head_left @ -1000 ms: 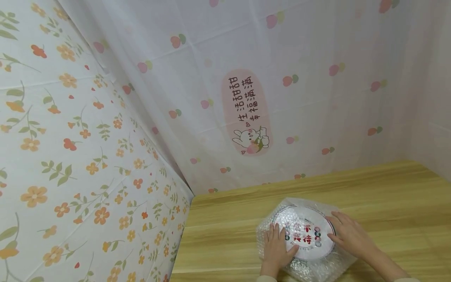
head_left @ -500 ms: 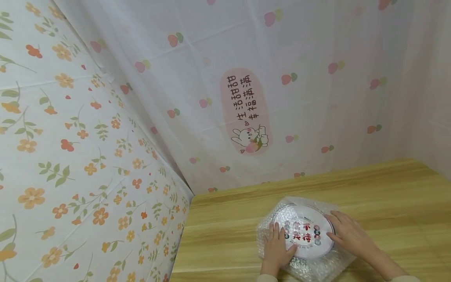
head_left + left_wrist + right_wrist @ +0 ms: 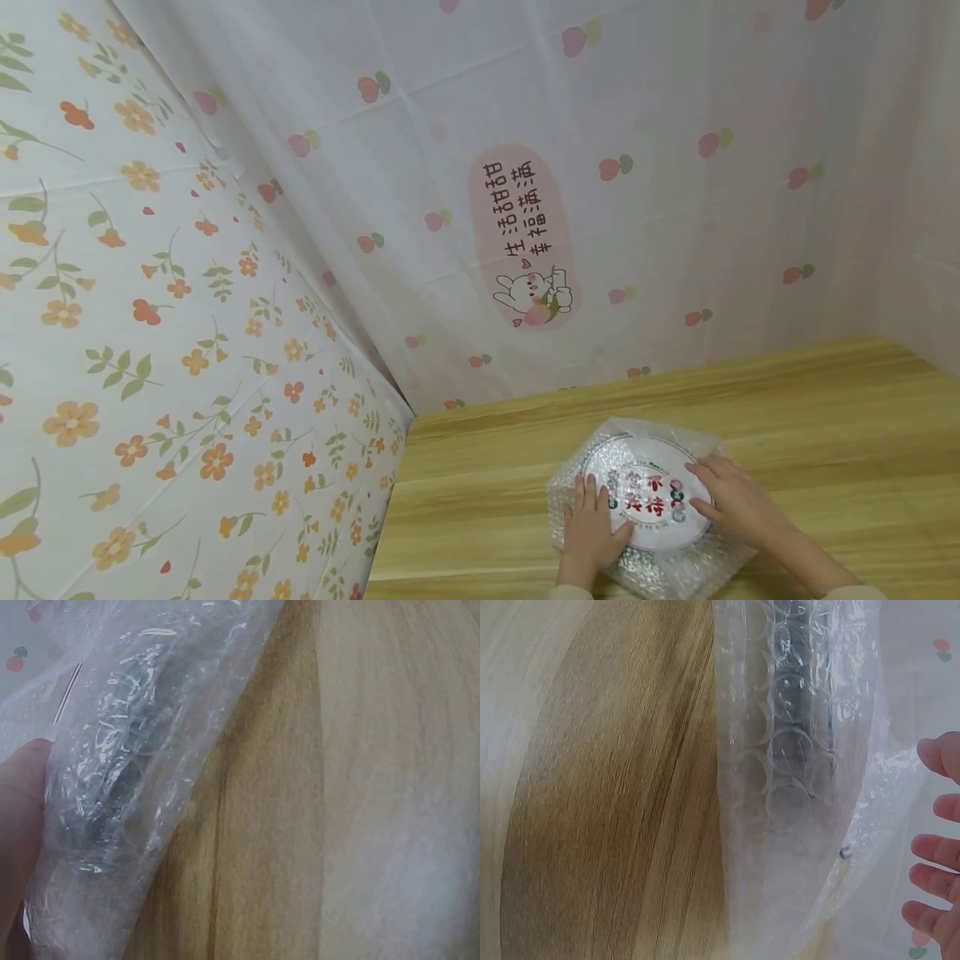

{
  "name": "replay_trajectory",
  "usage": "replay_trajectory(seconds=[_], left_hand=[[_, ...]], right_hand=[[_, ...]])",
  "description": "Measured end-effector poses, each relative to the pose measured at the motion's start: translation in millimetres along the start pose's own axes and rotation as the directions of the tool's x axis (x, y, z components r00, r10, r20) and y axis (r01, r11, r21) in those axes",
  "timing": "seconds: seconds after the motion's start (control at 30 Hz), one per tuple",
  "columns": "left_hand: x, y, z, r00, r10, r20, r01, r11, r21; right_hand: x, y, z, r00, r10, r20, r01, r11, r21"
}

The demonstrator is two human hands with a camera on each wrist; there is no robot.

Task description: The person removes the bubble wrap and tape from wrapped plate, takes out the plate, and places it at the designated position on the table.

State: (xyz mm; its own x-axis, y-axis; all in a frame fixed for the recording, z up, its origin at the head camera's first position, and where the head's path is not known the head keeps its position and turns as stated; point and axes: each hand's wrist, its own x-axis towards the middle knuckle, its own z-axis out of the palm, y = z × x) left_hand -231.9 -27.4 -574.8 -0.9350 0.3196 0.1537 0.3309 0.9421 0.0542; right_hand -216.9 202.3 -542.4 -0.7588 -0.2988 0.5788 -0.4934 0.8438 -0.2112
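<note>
A round white object (image 3: 660, 529) with red characters and a dark rim line lies on the table inside clear bubble wrap (image 3: 678, 575); its exact kind cannot be told. My left hand (image 3: 588, 529) rests on the wrap at the left side, fingers extended over the object's edge and thumb apart. Over the opposite edge, my right hand (image 3: 738, 500) lies with spread, slightly bent fingers. The right wrist view catches its fingertips (image 3: 934, 851) beside the wrapped side. In the left wrist view a finger (image 3: 22, 802) touches the bubble wrap, whose wrapped side looks dark grey.
The wood-grain table (image 3: 465, 508) extends to both sides and behind the package. A pale curtain (image 3: 675, 242) with fruit prints hangs along its back edge. At the left stands a floral cloth (image 3: 232, 375); another pale cloth (image 3: 926, 250) borders the right.
My right hand has shifted slightly left, its fingertips reaching further over the round object. The left hand and the package stay almost where they were.
</note>
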Motion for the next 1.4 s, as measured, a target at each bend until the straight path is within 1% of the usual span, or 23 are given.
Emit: replay_trajectory(seconds=[0.2,0.4,0.5,0.67,0.87,1.13,1.4], left_hand=[[0.9,-0.3,3.0,1.0,-0.006,0.007,0.006,1.0,0.004],[1.2,-0.4,3.9,1.0,-0.009,0.001,0.009,1.0,0.018],[0.9,0.3,2.2,1.0,-0.01,0.004,0.01,1.0,0.019],[0.4,2.2,0.0,1.0,-0.013,0.011,0.013,1.0,0.023],[0.7,2.6,0.2,1.0,-0.013,0.005,0.013,1.0,0.022],[1.9,2.1,4.1,1.0,-0.004,-0.018,0.004,1.0,0.018],[1.6,2.9,3.8,1.0,-0.012,-0.007,0.012,1.0,0.018]], right_hand=[[2.1,-2.5,2.0,1.0,-0.015,0.024,0.015,1.0,-0.003],[9.3,-3.0,8.0,0.995,-0.103,0.012,0.103,0.993,-0.053],[12.7,-3.3,10.6,0.993,-0.118,0.014,0.118,0.992,-0.052],[16.8,-3.9,13.5,0.993,-0.11,0.047,0.112,0.993,-0.04],[20.2,-3.4,17.3,0.99,-0.101,0.101,0.107,0.993,-0.052],[20.8,-1.8,22.8,0.988,-0.104,0.116,0.112,0.992,-0.064],[23.0,-0.4,26.6,0.982,-0.101,0.162,0.119,0.987,-0.106]])
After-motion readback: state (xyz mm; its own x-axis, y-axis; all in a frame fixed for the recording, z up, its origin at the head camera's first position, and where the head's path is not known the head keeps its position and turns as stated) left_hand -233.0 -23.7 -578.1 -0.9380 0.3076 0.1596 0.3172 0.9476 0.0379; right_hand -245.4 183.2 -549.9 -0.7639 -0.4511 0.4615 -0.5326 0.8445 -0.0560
